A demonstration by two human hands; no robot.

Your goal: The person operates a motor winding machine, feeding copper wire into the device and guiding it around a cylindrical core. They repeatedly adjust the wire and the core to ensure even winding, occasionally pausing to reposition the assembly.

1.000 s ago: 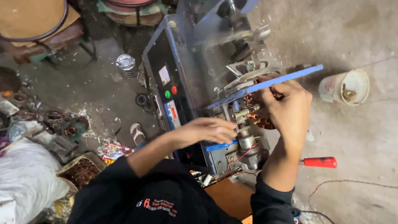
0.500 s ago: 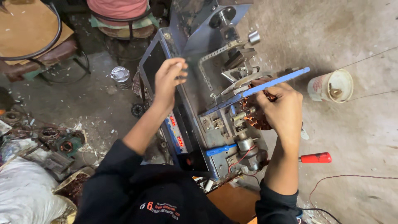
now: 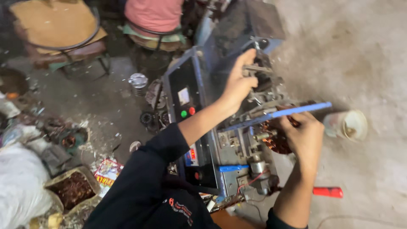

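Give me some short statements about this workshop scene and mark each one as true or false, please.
1. The left hand reaches to the upper part of the blue machine. True.
2. The right hand rests on the red-handled tool. False: that tool lies alone on the floor, and the right hand is at the copper coil on the machine.
3. A green button and a red button sit side by side on the dark panel. True.
4. The white cup stands on top of the machine. False: it is on the floor, to the right of the machine.
5. A blue bar runs above the right hand. True.
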